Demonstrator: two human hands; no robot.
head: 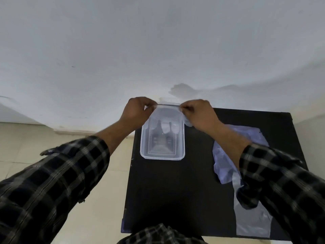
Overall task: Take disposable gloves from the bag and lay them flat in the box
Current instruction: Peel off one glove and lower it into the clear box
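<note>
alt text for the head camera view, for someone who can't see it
Both hands, left hand and right hand, pinch the cuff of a clear disposable glove, hanging over a clear box on a black table; a plastic bag lies right.

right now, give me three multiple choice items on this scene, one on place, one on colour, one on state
1. The bag lies where from the box?
A. the person's right
B. the person's left
C. inside it

2. The table top is:
A. white
B. black
C. red

3. The glove is:
A. flat on the table
B. held stretched between left hand and right hand over the box
C. in the bag

Answers: 1 A, bag sits under the right forearm; 2 B, dark surface; 3 B, both hands pinch its edge, fingers dangling.
</note>
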